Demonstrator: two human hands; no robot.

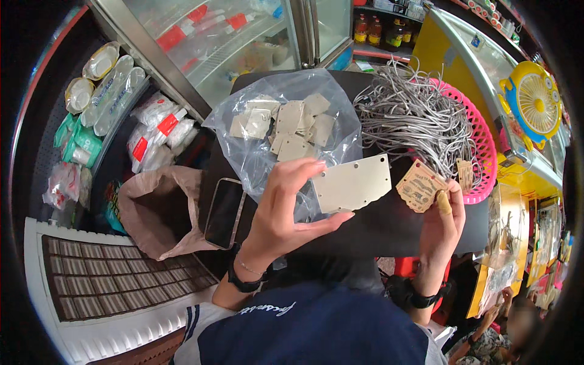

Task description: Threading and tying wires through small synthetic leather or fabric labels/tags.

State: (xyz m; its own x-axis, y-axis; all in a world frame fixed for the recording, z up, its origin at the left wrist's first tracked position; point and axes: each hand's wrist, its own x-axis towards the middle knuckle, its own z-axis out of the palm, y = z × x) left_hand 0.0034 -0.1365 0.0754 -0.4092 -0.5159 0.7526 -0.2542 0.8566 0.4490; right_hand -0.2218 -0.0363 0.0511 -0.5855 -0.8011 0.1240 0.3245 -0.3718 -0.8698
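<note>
At the near edge is the person's navy shirt (310, 331), with light lettering on the chest. Another person (496, 337) shows at the near right, by a yellow table (505, 246). To the near left stands a white frame (79, 337) around a dark, striped panel (109, 267). Black bands sit on both wrists.

The left hand (283, 210) holds a beige plate (353, 184) by its left end: the fingertips press on the far left corner, and the thumb lies along the near edge, so the grip is clamped. The plate is held up over a black table (377, 234) and has small dark holes near its rim. Just to its right, the right hand (444, 222) pinches a tan printed card (420, 187) with a scalloped edge, thumb and fingers together on the card's right side; a yellowish covering wraps the thumb. The plate and the card are apart.

On the table's left side lies a flat device (224, 216) with a dark face and light rim, and left of that gapes a brown sack (143, 198). Farther off, a clear plastic bag (237, 158) lies open with a loose heap of beige pieces (292, 125) inside. To its right, a pink basket (486, 149) overflows with tangled grey cords (413, 112); a second tan card (465, 175) is at its near side.

Beyond are a glass-doored cabinet (302, 33) of wrapped packs at the far left and a yellow fan (535, 103) at the far right.
</note>
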